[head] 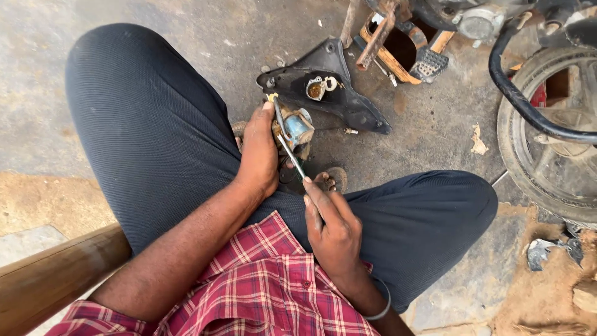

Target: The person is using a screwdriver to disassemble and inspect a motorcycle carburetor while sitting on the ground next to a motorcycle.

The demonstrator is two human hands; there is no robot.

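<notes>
Metal part (295,127) (bluish, grimy) gripped in left hand (258,152).

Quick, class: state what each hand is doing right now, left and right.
Left hand: closed, holding a small blue-and-metal engine part.
Right hand: closed on a thin metal screwdriver, its tip at the part.

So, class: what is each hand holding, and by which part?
The left hand grips a small metal part by its side. The right hand holds a thin tool by its lower end, its tip against the part.
</notes>
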